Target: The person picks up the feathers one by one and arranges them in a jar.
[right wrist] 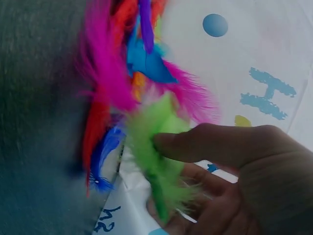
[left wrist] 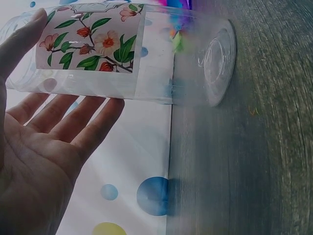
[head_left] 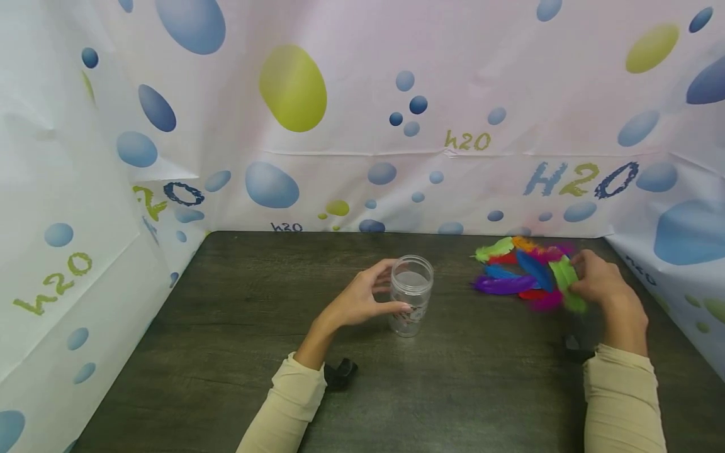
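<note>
A clear plastic jar [head_left: 410,296] without a lid stands upright on the dark table, with a floral label [left wrist: 93,41] on its side. My left hand [head_left: 362,299] holds the jar from the left, thumb across the front and fingers at the back. Over at the right, my right hand [head_left: 603,283] pinches a light green feather [right wrist: 161,147] between thumb and fingers. Beside that hand lies a loose pile of feathers [head_left: 506,284] in purple, blue, red, pink, orange and green.
The dark wood-grain table [head_left: 238,352] meets a white sheet backdrop [head_left: 351,94] printed with blue and green bubbles at its back and sides. A black strap mount [head_left: 341,374] sits at the left wrist.
</note>
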Tool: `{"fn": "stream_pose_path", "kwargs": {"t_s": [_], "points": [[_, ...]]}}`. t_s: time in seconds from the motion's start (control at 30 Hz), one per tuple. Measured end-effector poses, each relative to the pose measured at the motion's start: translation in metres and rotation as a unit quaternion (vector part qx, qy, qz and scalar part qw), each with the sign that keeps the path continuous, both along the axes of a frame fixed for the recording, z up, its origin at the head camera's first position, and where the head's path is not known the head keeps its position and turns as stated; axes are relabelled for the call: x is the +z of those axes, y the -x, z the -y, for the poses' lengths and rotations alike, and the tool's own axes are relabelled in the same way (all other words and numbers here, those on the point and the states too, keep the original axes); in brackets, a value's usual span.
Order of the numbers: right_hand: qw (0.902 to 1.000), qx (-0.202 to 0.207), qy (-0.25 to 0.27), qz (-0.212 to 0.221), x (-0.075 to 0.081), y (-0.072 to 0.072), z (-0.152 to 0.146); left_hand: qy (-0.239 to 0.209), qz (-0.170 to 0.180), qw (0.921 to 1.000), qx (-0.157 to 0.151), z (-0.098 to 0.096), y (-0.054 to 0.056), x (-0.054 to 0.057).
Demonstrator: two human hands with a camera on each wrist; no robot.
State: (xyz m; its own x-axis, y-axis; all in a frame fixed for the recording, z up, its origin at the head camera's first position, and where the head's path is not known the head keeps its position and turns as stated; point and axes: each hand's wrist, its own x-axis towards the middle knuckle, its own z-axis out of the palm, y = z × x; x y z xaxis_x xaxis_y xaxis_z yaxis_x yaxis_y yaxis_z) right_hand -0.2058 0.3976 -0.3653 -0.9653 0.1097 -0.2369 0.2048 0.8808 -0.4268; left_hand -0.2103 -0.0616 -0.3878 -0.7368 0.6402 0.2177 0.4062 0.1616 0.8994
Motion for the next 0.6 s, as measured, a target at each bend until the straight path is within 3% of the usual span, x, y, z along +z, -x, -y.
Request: {"fn": "stream_pose_path", "kwargs": {"t_s": [0.4,0.6], "points": [[0.9933,-0.071,-0.013,-0.090,-0.0039,-0.0031,0.0080,0.001,0.004,1.0000,-0.001,0.0000,0.0003,0.0007],[0.9891,-0.093,-0.025,-0.111,-0.0012,-0.0032,0.0102,0.002,0.003,1.0000,-0.003,0.0003,0.0006,0.0004]]}}
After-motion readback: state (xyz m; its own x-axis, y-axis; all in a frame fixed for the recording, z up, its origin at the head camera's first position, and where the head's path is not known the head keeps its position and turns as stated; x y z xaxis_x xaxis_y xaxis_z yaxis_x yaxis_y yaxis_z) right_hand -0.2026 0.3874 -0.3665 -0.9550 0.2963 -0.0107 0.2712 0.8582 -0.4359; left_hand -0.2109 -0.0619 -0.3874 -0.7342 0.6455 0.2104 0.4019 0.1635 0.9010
